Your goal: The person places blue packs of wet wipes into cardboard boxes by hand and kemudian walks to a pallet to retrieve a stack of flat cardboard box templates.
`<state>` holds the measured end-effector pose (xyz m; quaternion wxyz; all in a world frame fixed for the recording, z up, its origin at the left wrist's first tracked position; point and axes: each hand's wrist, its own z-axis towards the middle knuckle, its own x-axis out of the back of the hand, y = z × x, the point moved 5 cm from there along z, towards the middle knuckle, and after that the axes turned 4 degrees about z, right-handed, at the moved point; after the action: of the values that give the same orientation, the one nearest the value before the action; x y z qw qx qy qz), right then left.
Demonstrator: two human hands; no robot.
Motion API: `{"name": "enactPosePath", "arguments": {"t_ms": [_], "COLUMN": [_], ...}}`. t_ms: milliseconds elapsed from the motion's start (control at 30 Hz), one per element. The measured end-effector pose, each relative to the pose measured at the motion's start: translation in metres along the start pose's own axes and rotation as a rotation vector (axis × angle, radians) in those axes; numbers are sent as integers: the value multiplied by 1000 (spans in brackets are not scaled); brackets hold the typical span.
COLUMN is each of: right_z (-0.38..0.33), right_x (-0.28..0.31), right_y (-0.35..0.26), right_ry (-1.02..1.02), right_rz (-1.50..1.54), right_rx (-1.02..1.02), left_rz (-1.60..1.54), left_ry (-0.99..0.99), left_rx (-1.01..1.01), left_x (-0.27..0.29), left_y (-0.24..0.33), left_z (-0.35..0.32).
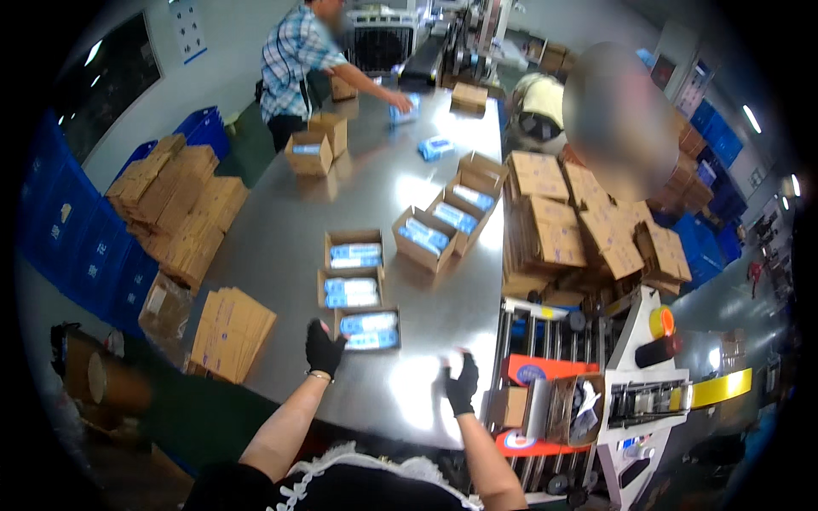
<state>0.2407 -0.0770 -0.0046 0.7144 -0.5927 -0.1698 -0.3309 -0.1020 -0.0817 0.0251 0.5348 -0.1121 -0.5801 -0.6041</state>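
Note:
My left hand (324,349), in a black glove with bare fingertips, is at the left side of the nearest open carton (399,327). Its fingers are stretched out, and the thumb reaches toward the carton's near corner; whether it touches is unclear. Blue-and-white packs (369,323) lie inside that carton. Behind it stand a second carton (380,288) and a third (352,238), both also holding blue-and-white packs. My right hand (461,383), gloved the same way, hovers over the steel table (375,400) to the right of the cartons, fingers apart and nothing held.
Filled cartons (423,260) stand farther right. A loose blue pack (435,148) lies beyond. A co-worker's hand (399,101) touches another pack at the far end. Flattened cartons (232,334) lean at the left edge. A carton-sealing machine (639,375) adjoins the table's right side.

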Motion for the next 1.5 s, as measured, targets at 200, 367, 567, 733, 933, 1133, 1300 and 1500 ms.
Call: {"name": "enactPosePath", "arguments": {"t_ms": [200,367,567,733,933,1133,1300,1500], "right_z": [25,-77,-73,-42,-46,-87,-65,-62], "right_x": [-136,-170,-148,-142,-119,-26,80,78], "right_y": [-80,-100,-129,-155,-174,-41,53,81], "right_ry": [-367,-546,-516,-500,-214,-350,-167,-54], "right_rz": [118,49,-138,-194,-149,-250,-374,-516], "right_rx": [-20,131,160,255,327,172,134,168], "left_rz": [-51,136,-44,-541,-738,-585,83,233], "left_ry": [-172,-800,-1033,-515,-980,-1425,-151,-241], "left_rx": [-215,-287,-322,364,121,-365,-686,-599], "left_x": [-31,-23,11,-74,-116,-128,-80,-43], "left_y": [-39,-74,-75,-158,-93,54,89,8], "left_z": [-9,-67,-53,-64,-108,-150,-2,52]}}
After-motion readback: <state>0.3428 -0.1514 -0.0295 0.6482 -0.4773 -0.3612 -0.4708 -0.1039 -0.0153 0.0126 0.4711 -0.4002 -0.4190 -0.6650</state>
